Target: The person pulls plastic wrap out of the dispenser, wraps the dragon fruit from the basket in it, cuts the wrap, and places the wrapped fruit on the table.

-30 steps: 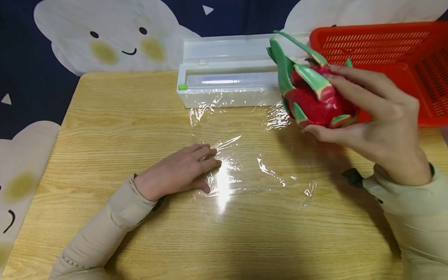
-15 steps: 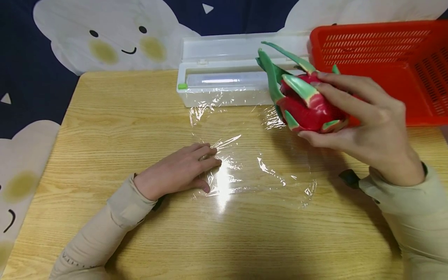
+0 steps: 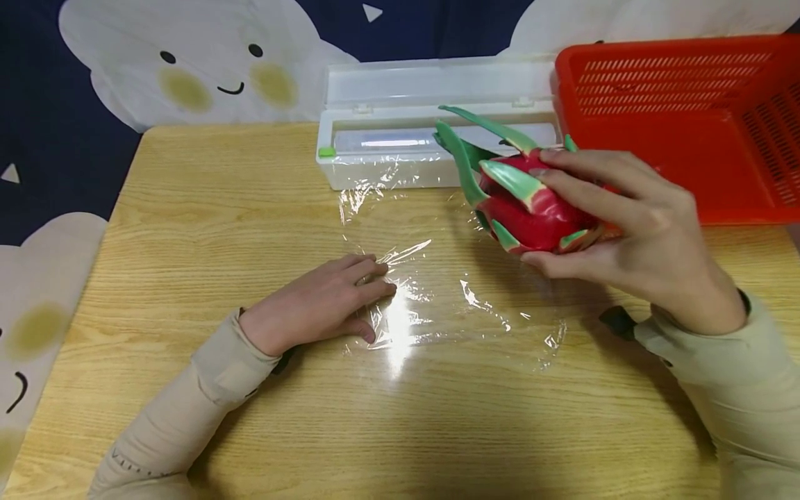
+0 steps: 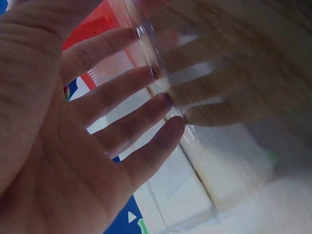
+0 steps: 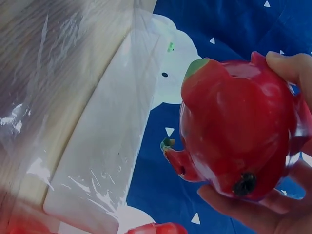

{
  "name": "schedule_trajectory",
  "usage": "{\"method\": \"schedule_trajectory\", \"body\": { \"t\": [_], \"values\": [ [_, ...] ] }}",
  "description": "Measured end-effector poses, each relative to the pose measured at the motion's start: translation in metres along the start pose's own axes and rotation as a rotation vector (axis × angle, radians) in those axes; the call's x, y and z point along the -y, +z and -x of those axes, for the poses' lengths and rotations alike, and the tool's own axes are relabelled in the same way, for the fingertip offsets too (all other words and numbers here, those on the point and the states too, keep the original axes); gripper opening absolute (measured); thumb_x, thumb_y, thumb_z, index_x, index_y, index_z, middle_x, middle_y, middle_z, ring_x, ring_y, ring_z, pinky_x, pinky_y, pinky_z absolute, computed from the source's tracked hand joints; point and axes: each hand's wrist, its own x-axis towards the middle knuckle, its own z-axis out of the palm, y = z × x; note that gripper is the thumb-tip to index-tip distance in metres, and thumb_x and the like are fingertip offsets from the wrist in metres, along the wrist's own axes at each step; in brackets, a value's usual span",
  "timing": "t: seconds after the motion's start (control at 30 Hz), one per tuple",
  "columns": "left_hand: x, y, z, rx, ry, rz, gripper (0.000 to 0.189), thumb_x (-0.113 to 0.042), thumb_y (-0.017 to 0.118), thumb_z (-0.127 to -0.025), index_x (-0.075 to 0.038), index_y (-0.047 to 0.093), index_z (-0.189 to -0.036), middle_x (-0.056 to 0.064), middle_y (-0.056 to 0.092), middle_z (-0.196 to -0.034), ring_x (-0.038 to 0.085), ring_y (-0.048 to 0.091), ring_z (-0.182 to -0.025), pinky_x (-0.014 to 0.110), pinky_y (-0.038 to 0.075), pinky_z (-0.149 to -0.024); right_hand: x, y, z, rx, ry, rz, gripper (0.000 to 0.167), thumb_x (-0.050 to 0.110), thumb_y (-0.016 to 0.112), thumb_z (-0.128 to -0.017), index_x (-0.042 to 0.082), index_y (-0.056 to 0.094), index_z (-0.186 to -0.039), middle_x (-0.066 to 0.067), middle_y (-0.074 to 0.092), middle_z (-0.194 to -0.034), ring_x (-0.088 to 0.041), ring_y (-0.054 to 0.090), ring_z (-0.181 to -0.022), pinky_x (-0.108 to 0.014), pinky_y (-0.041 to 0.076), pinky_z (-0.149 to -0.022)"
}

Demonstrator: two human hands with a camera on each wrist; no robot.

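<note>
In the head view my right hand [image 3: 644, 222] grips a red dragon fruit [image 3: 531, 208] with green leaf tips, held in the air over the right part of a clear plastic wrap sheet [image 3: 450, 298]. The right wrist view shows the red underside of the dragon fruit [image 5: 239, 126], with a dark spot on it and fingers around its side. My left hand [image 3: 319, 302] rests at the left edge of the wrap, its fingertips touching the film. From the left wrist view, the fingers of the left hand [image 4: 131, 97] are spread and fairly straight. The wrap comes out of a white dispenser box [image 3: 400, 173].
The dispenser's lid [image 3: 437, 83] stands raised at the back, above a roll of wrap [image 3: 400, 139]. A red plastic basket [image 3: 675, 146] stands at the back right, close beside the dispenser. Behind the wooden table [image 3: 219, 187] hangs a blue cloth with clouds.
My right hand has carried the dragon fruit left and toward me, from near the basket to over the wrap. The left hand and the wrap have stayed put.
</note>
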Motion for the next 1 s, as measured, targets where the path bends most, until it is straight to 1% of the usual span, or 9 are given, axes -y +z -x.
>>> {"method": "schedule_trajectory", "body": {
  "t": [0.13,0.2,0.4,0.53,0.63,0.77,0.87,1.0],
  "values": [
    [0.0,0.001,0.002,0.001,-0.011,-0.004,0.07,-0.054,0.076,-0.079,-0.013,0.066,-0.134,0.014,0.063,-0.14,0.035,0.059,-0.131,0.048,0.045,-0.121,0.001,0.006,-0.002,-0.001,-0.038,-0.018,0.074,0.07,0.075,-0.081,0.005,0.079,-0.115,-0.021,0.074,-0.122,-0.04,0.066,-0.109,-0.008,0.042,-0.111],
    [0.0,0.001,0.003,-0.004,-0.008,-0.013,0.07,-0.055,0.077,-0.079,-0.013,0.066,-0.133,0.013,0.064,-0.139,0.034,0.059,-0.129,0.047,0.045,-0.12,0.002,0.008,-0.002,0.008,-0.053,-0.022,0.073,0.069,0.075,-0.082,0.004,0.079,-0.115,-0.02,0.074,-0.122,-0.04,0.066,-0.108,-0.008,0.042,-0.111],
    [0.0,0.0,0.0,-0.002,0.011,-0.031,0.071,-0.055,0.076,-0.078,-0.012,0.066,-0.133,0.012,0.065,-0.137,0.033,0.059,-0.127,0.046,0.045,-0.12,0.002,0.012,0.004,0.044,-0.08,-0.034,0.073,0.069,0.072,-0.084,0.005,0.078,-0.118,-0.019,0.074,-0.125,-0.039,0.065,-0.107,-0.005,0.041,-0.11],
    [0.001,-0.001,0.001,0.012,0.006,-0.041,0.073,-0.055,0.076,-0.078,-0.011,0.066,-0.135,0.013,0.064,-0.137,0.033,0.059,-0.127,0.046,0.046,-0.119,0.002,0.018,0.007,0.076,-0.128,-0.059,0.07,0.067,0.071,-0.087,0.006,0.078,-0.119,-0.019,0.074,-0.124,-0.037,0.065,-0.105,-0.004,0.041,-0.109],
    [0.002,0.0,0.001,0.011,0.007,-0.046,0.074,-0.056,0.076,-0.077,-0.011,0.066,-0.135,0.014,0.064,-0.137,0.034,0.059,-0.127,0.046,0.046,-0.119,0.001,0.02,0.008,0.108,-0.164,-0.06,0.069,0.067,0.069,-0.088,0.006,0.078,-0.12,-0.019,0.074,-0.124,-0.036,0.065,-0.107,-0.005,0.039,-0.111],
    [0.002,0.001,0.0,0.004,0.014,-0.043,0.072,-0.055,0.076,-0.078,-0.011,0.066,-0.134,0.013,0.065,-0.137,0.034,0.059,-0.127,0.046,0.046,-0.119,0.0,0.023,0.01,0.12,-0.194,-0.082,0.067,0.065,0.069,-0.09,0.006,0.078,-0.119,-0.019,0.074,-0.123,-0.035,0.065,-0.107,-0.006,0.039,-0.112],
    [0.002,0.001,0.0,0.005,0.019,-0.036,0.071,-0.055,0.076,-0.078,-0.012,0.066,-0.134,0.013,0.065,-0.136,0.034,0.059,-0.127,0.046,0.046,-0.119,0.0,0.027,0.013,0.134,-0.21,-0.11,0.064,0.063,0.07,-0.09,0.007,0.078,-0.119,-0.018,0.074,-0.124,-0.034,0.065,-0.109,-0.008,0.04,-0.113],
    [0.003,0.001,0.0,0.007,0.024,-0.041,0.072,-0.056,0.076,-0.078,-0.012,0.066,-0.134,0.013,0.065,-0.136,0.034,0.059,-0.127,0.046,0.045,-0.119,0.001,0.031,0.016,0.18,-0.218,-0.124,0.062,0.062,0.069,-0.092,0.008,0.077,-0.122,-0.017,0.073,-0.127,-0.031,0.064,-0.114,-0.01,0.04,-0.115]
  ]
}}
